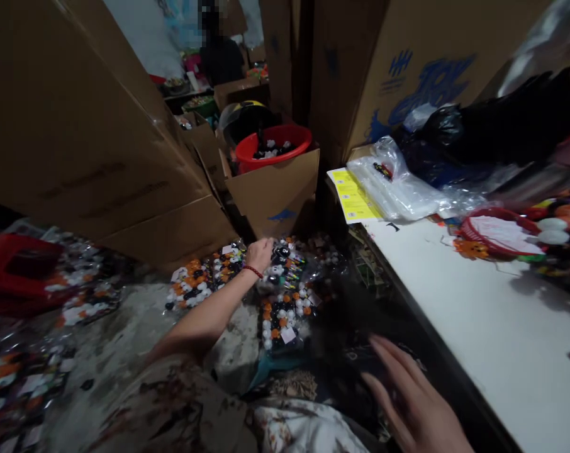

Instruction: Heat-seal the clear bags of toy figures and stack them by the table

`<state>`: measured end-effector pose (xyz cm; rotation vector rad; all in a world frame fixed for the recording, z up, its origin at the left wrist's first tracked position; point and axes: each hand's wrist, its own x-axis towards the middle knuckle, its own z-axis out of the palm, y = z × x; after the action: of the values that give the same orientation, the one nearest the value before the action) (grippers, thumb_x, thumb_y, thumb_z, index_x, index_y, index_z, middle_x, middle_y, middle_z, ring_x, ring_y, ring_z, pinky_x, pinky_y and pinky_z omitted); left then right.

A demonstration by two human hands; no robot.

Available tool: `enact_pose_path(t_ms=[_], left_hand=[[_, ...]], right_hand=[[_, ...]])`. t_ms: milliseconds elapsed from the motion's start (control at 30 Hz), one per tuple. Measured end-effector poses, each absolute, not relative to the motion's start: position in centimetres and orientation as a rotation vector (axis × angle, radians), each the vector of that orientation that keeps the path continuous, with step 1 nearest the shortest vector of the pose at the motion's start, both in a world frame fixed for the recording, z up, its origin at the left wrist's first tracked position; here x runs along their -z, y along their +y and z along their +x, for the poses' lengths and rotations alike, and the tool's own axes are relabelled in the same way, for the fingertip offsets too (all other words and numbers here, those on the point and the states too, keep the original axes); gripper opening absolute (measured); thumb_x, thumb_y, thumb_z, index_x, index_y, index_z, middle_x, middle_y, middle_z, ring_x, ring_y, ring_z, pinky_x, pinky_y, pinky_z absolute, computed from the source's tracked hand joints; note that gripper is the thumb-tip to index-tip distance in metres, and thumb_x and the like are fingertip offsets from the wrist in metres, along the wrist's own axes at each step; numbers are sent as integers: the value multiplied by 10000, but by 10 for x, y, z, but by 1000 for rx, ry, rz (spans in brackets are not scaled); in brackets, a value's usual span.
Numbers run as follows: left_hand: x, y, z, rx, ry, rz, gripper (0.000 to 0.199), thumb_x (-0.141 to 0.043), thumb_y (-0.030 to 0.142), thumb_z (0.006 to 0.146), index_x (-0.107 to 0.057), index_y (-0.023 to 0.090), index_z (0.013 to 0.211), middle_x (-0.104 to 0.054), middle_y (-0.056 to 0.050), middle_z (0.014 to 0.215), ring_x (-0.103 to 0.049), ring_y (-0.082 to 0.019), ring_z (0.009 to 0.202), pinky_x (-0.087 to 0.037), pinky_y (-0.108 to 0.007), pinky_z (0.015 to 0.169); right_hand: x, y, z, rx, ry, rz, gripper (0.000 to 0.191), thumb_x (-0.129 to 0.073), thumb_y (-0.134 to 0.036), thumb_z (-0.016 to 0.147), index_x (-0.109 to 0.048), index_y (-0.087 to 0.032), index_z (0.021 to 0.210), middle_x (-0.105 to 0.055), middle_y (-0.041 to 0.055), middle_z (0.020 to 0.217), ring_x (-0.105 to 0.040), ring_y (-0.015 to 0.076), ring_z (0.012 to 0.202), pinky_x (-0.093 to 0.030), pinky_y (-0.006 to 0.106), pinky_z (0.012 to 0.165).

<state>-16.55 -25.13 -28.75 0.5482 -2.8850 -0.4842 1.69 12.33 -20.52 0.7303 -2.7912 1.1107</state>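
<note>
Packets (pixel 280 277) under outstretched left hand (pixel 259 253), grip unclear; right hand (pixel 414 402) hovers released.

Red bucket (pixel 273 146) in cardboard box (pixel 275 192)

Cramped, dim storeroom. Tall cardboard boxes (pixel 72 119) leaning on the left, more boxes (pixel 407 69) with blue print at back right. Narrow gap between them, opening onto a brighter area with a blurred person (pixel 219 53) far off. Worn, stained floor (pixel 115 340) below. Small open box (pixel 275 189) in the middle, holding a red tub (pixel 273 143). White counter (pixel 478 314) along the right, piled at its far end with black bags (pixel 492 132), clear plastic bags (pixel 402 189), a yellow sheet (pixel 353 195) and a red basket (pixel 497 233). Red crate (pixel 16 270) at far left.
</note>
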Motion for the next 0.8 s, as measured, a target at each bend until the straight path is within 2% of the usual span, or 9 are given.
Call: enact_pose_path(t_ms=[167, 267, 333, 400, 467, 533, 600, 700, 800], left_hand=[[183, -178, -114, 1067, -2557, 97, 489, -415, 456, 938, -323, 182, 544, -320, 30, 514, -357, -115, 530, -237, -272, 550], [122, -133, -73, 1130, -2451, -321, 483, -458, 372, 934, -336, 176, 511, -348, 19, 506, -348, -123, 540, -290, -296, 617], [88, -107, -49, 1105, -2342, -581, 448, -483, 300, 932, -370, 175, 517, -360, 18, 507, -343, -126, 538, -327, -322, 692], [58, -83, -34, 1095, -2178, -732, 391, -531, 250, 905, -421, 184, 536, -396, 8, 543, -388, -142, 579, -364, -353, 776], [30, -62, -28, 1124, -2032, -856, 321, -595, 231, 857, -493, 196, 555, -530, -33, 722, -493, -188, 756, -392, -391, 888], [3, -42, -32, 1193, -1992, -1072, 289, -635, 237, 817, -549, 205, 542, -598, -64, 970, -506, -253, 1022, -367, -436, 1025], [-24, -20, -45, 1296, -2060, -1386, 314, -652, 263, 793, -569, 206, 496, -624, -76, 1007, -479, -295, 1160, -296, -463, 1124], [-52, 18, -68, 1421, -2248, -1876, 315, -669, 309, 778, -607, 191, 493, -594, -55, 689, -607, -253, 865, -293, -481, 1135], [-56, 61, -84, 1509, -2386, -2077, 353, -747, 294, 730, -546, 168, 469, -427, 22, 512, -462, -124, 526, -445, -440, 983]], right_hand=[[164, 71, -42, -1419, -2744, 773, 865, -713, -386, 847, -207, -318, 1545, -104, 132, 1606, -664, 160, 743, -605, 360, 706], [125, 80, -58, -1404, -2592, 861, 984, -827, -452, 724, -275, -307, 1524, -153, 117, 1599, -622, 262, 1071, -558, 374, 856], [99, 100, -59, -1319, -2507, 1007, 837, -832, -470, 713, -443, -258, 1424, -304, 120, 1544, -514, 289, 1243, -490, 369, 962], [74, 126, -53, -1230, -2501, 1111, 504, -804, -432, 759, -615, -197, 1163, -537, 121, 1343, -569, 254, 1141, -480, 323, 907], [49, 153, -39, -1215, -2582, 1103, 245, -744, -371, 827, -628, -163, 888, -658, 55, 955, -606, 160, 817, -458, 242, 701], [25, 180, -21, -1235, -2663, 1015, 286, -676, -352, 879, -551, -157, 710, -531, -30, 638, -455, 88, 568, -330, 199, 528], [4, 206, 1, -1184, -2701, 909, 392, -630, -367, 906, -461, -159, 620, -382, -62, 538, -319, 66, 502, -226, 202, 480], [-19, 243, 33, -1024, -2680, 760, 452, -636, -368, 897, -382, -164, 584, -327, -61, 542, -268, 60, 507, -182, 216, 481], [-29, 279, 66, -971, -2638, 565, 475, -652, -377, 885, -354, -170, 577, -316, -54, 550, -263, 60, 512, -174, 228, 480]])
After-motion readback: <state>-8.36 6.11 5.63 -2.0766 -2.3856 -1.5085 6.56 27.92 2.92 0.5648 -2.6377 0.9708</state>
